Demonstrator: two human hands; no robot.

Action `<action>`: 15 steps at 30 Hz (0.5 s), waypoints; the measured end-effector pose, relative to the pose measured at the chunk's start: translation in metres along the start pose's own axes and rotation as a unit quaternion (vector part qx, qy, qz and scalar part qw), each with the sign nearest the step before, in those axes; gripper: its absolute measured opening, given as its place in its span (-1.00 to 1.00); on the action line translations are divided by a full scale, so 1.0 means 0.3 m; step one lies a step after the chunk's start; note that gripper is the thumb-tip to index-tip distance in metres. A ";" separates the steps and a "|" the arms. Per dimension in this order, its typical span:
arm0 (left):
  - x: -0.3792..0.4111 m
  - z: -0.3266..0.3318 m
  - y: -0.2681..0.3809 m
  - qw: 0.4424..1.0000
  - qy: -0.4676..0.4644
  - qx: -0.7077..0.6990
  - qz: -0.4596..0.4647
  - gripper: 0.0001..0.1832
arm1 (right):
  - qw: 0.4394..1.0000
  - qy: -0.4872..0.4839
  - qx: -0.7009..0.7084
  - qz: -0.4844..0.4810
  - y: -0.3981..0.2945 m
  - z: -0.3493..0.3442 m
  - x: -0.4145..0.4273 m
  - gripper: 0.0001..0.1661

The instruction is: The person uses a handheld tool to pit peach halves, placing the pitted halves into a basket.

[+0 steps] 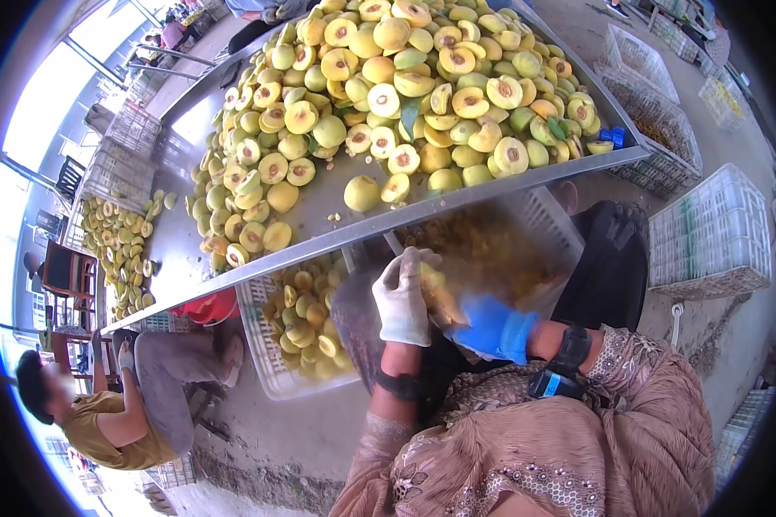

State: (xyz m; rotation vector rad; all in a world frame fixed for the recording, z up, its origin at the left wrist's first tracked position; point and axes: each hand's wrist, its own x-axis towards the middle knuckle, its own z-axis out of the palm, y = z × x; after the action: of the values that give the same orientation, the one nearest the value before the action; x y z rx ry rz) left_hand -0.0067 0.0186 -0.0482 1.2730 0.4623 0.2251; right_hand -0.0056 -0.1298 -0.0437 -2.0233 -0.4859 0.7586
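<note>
My left hand (403,300), in a white glove, is raised below the rim of the metal table, its fingers closed around a yellow-green piece of fruit (432,278). Beside it on the right, my right hand (488,325) in a blue glove is curled round something yellowish and blurred; I cannot tell what it is. A big heap of halved and whole yellow-green stone fruit (388,97) covers much of the metal table (336,240) above my hands. Behind my hands stands a white crate with orange-brown pieces (491,252), partly hidden and blurred.
To the left, a white plastic crate (258,362) holds more fruit. A red container (208,308) is under the table. Another person (113,413) sits at the far left. White crates (711,239) stand on the right, and a blue object (613,136) lies in the table's right corner.
</note>
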 end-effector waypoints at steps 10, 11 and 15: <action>-0.015 0.000 0.001 0.994 -0.098 -0.039 -0.022 -0.57 | 0.855 -0.250 0.407 0.202 -0.024 -0.131 -0.042 -0.68; -0.013 0.005 0.004 0.991 -0.106 -0.063 -0.051 -0.56 | 0.822 -0.263 0.453 0.223 -0.013 -0.135 -0.050 -0.69; -0.007 0.033 -0.003 0.985 -0.130 -0.070 -0.092 -0.57 | 0.803 -0.331 0.486 0.097 0.027 -0.149 -0.087 -0.70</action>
State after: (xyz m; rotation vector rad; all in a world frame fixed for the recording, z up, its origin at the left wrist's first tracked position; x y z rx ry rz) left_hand -0.0043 0.0089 -0.0466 1.0965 0.3303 -0.0633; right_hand 0.0057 -0.1767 -0.0236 -0.8060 -0.1746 1.4810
